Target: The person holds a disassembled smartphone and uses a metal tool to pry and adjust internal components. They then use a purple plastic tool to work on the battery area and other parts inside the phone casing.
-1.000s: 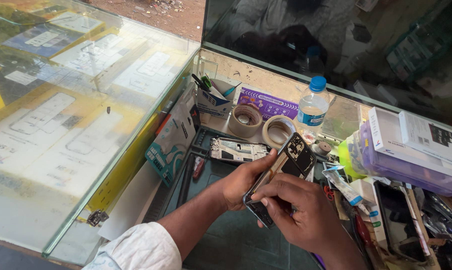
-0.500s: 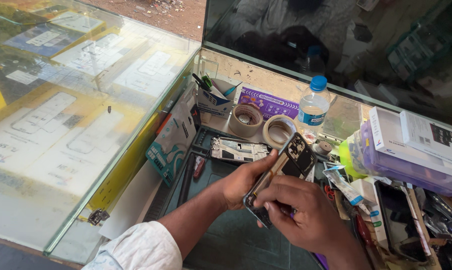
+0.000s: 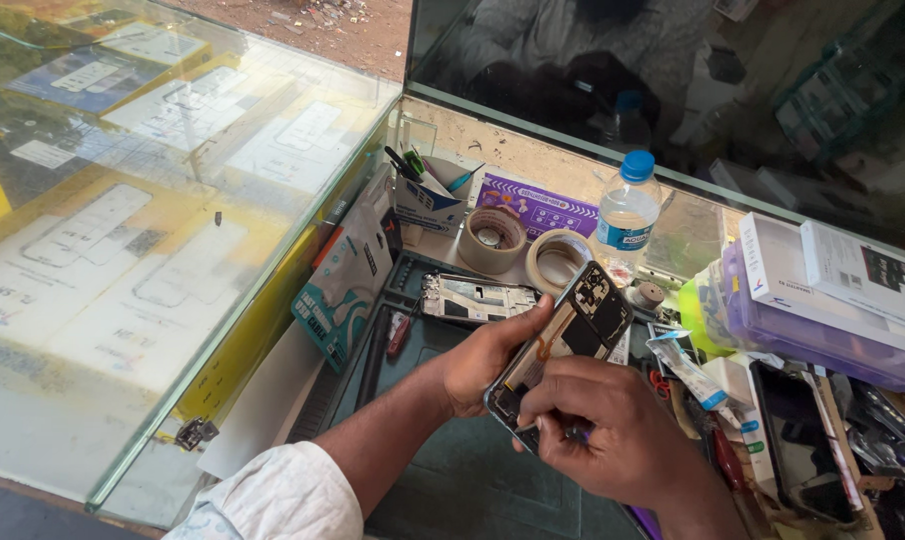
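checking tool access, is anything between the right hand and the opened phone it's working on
Nothing visible does. The left hand holds the opened phone tilted above the green mat, and the right hand rests directly at its lower end with a thin tool. The tape rolls sit behind, apart.

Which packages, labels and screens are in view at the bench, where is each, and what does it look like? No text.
Teal and white pouch package: leaning on the glass case, left of the mat.
Purple card: flat, rectangular, behind the tape rolls.
Water bottle: clear, blue cap, blue label band.
White boxes: flat, stacked on a purple case at right.
Dark phone screen: lying at right, unlit.
Opened phone: held in left hand.
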